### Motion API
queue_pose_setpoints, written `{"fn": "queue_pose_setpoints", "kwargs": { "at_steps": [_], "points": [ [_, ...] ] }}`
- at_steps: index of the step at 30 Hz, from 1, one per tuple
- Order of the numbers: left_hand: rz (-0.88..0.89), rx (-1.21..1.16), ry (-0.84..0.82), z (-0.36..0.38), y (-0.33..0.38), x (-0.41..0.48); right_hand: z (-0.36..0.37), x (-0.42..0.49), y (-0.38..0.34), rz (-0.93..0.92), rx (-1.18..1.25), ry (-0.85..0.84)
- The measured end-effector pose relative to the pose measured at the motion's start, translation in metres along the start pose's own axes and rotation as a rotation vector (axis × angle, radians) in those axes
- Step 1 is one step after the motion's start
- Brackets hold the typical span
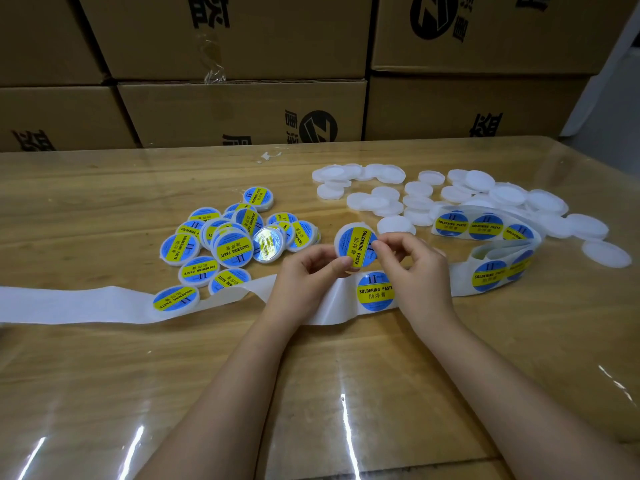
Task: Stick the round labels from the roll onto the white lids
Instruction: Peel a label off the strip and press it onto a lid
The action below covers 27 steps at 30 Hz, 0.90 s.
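Round blue-and-yellow label [356, 245] sits on a white plastic lid [350, 226] held just above the wooden table [104, 358], left hand [304, 271] pinching the lid's rim, fingers [389, 241] of the right hand [417, 268] pinching the label's edge; sticking seems underway, and next it needs pressing flat.
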<state>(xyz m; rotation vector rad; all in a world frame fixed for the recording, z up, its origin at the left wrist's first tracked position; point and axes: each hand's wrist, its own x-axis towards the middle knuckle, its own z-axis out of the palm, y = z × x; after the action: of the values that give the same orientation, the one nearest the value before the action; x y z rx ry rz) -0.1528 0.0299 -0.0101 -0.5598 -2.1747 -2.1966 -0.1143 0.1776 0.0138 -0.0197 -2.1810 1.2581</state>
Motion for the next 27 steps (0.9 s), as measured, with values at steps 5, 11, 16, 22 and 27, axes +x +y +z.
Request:
{"fn": "queue_pose_setpoints", "kwargs": {
  "at_steps": [5, 11, 16, 22, 27],
  "points": [
    [-0.012, 0.012, 0.005, -0.0002, 0.0001, 0.0, 0.0001, -0.0002, -0.0004, 0.008, 0.015, -0.007],
    [-0.012, -0.004, -0.005, 0.0002, 0.002, -0.0007, -0.0001, 0.0005, 0.0014, 0.039, 0.046, -0.009],
    [0.004, 0.0, -0.012, 0.0008, 0.003, -0.0015, 0.0007, 0.0004, 0.003, 0.031, 0.046, -0.015],
    [0.035, 0.028, -0.023, 0.0006, 0.0041, -0.0028, 0.0012, 0.0011, 0.0061, 0.003, 0.002, -0.001],
    [0.079, 0.143, -0.003, 0.0029, 0.0039, -0.0042, 0.0034, 0.0005, 0.009, -0.065, -0.185, 0.057]
  ]
}}
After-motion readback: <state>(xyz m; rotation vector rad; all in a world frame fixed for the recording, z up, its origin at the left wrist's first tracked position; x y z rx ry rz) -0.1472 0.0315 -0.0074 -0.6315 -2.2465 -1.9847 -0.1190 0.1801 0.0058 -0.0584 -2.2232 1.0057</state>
